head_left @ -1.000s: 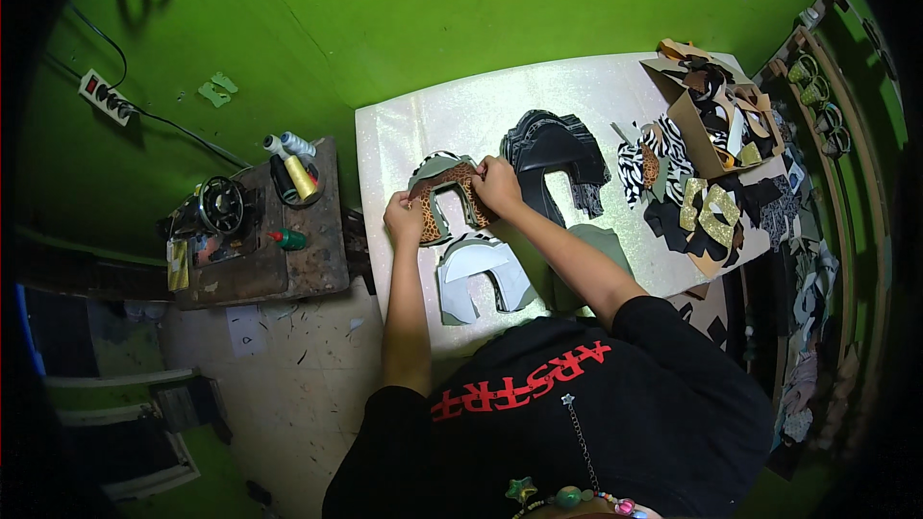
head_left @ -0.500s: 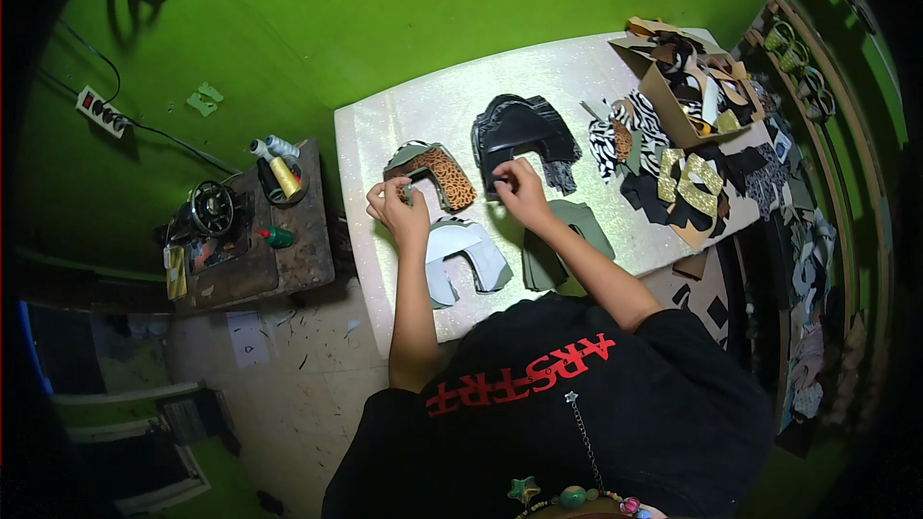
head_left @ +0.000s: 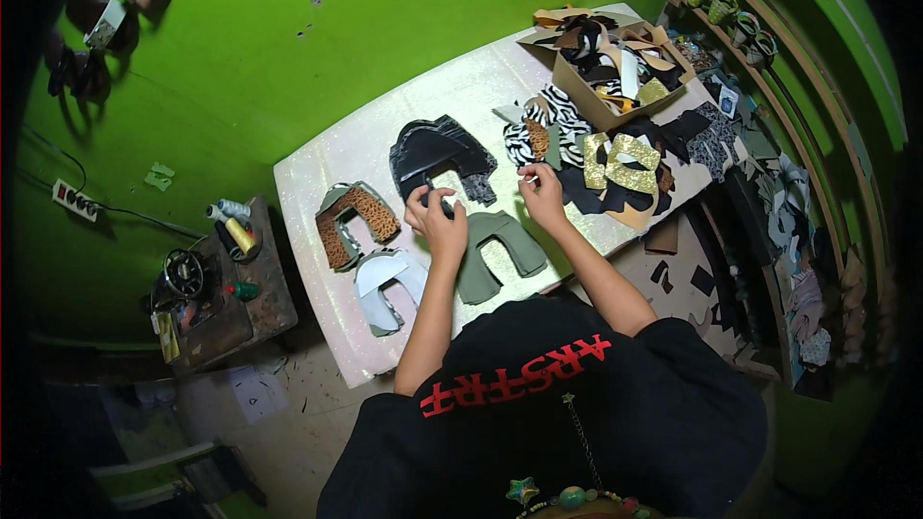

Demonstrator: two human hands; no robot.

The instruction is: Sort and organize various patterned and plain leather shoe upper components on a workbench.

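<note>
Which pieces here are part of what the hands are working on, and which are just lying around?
In hand: left hand and right hand at the black cut pieces; olive piece below.

Lying about: leopard piece, white piece, scrap box, thread spools.

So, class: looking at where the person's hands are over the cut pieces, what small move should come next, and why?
Probably lift the black arch-shaped piece off its stack: the left hand already touches its lower edge, while the right hand hovers beside it, and the olive piece lies just below.
</note>
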